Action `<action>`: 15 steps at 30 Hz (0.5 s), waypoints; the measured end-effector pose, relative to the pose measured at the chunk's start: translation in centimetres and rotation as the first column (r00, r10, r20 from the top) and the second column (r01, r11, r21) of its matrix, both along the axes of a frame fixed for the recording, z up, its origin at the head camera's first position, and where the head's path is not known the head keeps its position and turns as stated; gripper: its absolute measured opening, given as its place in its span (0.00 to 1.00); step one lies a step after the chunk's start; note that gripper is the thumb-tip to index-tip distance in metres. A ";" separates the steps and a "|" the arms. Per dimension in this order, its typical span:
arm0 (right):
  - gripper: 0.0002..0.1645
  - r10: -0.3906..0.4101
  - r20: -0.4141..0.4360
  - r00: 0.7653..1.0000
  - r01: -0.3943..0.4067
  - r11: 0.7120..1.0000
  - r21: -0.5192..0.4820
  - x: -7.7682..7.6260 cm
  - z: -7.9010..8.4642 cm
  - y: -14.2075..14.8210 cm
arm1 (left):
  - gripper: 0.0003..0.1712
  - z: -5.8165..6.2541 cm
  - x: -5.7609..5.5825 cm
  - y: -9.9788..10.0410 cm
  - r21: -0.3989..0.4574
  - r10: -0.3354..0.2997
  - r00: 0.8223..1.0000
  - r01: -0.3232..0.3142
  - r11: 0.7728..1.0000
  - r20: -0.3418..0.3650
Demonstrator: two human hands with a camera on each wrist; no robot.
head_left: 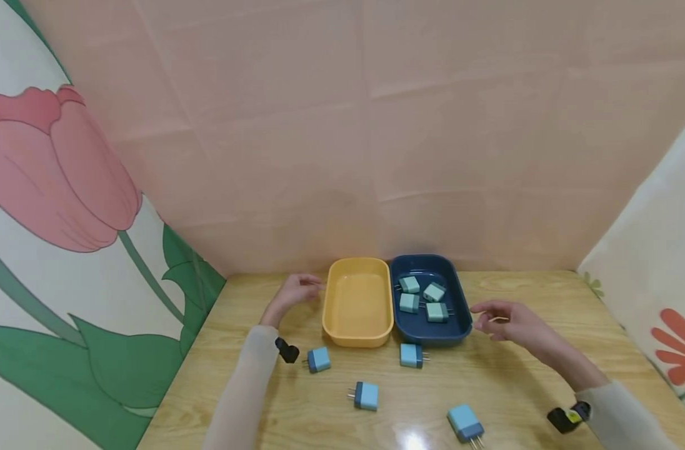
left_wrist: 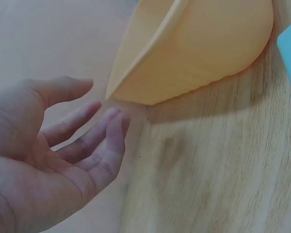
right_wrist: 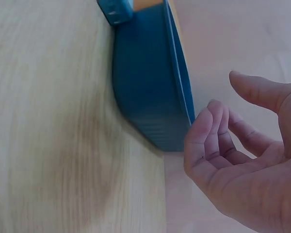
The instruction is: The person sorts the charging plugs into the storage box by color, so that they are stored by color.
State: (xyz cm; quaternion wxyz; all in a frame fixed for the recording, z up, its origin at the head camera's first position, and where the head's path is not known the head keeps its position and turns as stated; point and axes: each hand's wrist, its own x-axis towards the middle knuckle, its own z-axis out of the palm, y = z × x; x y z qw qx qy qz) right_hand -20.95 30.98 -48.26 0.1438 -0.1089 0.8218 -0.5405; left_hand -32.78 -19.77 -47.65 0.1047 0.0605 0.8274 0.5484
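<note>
Side by side at the back of the wooden table stand a yellow tray [head_left: 357, 341] and a dark blue tray [head_left: 432, 337]. Several pale green and teal plug adapters, among them one charger plug [head_left: 437, 312], lie in the blue tray; the yellow one holds nothing. My left hand [head_left: 299, 292] hovers left of the yellow tray, its fingers loosely bent and holding nothing. To the right of the blue tray is my right hand [head_left: 511, 322], also holding nothing, with relaxed fingers near the tray's side. In the right wrist view a small gap or light touch at the rim cannot be told apart.
In front of the trays lie several light blue charger plugs: one [head_left: 319, 359] at left, one [head_left: 412, 355] close to the blue tray, one [head_left: 367, 395] at centre and one [head_left: 465, 423] at front right. A pink cloth [head_left: 331, 137] hangs behind the table.
</note>
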 end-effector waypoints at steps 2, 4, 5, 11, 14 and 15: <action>0.33 0.007 -0.008 1.000 -0.007 1.000 0.009 0.5 -0.1 0.0 | 0.22 -0.4 -0.3 0.1 0.008 0.007 0.999 -0.007 1.000 0.038; 0.32 0.008 -0.017 1.000 -0.008 1.000 0.011 0.9 -0.3 0.0 | 0.23 -0.6 -0.5 0.1 0.018 0.015 0.998 -0.016 1.000 0.067; 0.32 0.010 -0.022 1.000 -0.010 1.000 0.013 1.1 -0.4 0.0 | 0.23 -0.7 -0.6 0.1 0.023 0.019 0.997 -0.021 1.000 0.079; 0.30 0.033 -0.080 0.996 -0.028 0.998 0.055 2.4 -0.7 -0.3 | 0.22 -0.9 -0.9 0.2 0.061 0.015 0.990 -0.024 0.998 0.143; 0.29 0.059 -0.138 0.989 -0.047 0.995 0.089 2.9 -0.9 -0.4 | 0.23 -0.9 -1.0 0.4 0.080 0.013 0.983 -0.028 0.996 0.181; 0.29 0.065 -0.150 0.987 -0.050 0.994 0.101 3.0 -1.0 -0.5 | 0.23 -0.9 -1.0 0.4 0.087 0.011 0.981 -0.028 0.996 0.193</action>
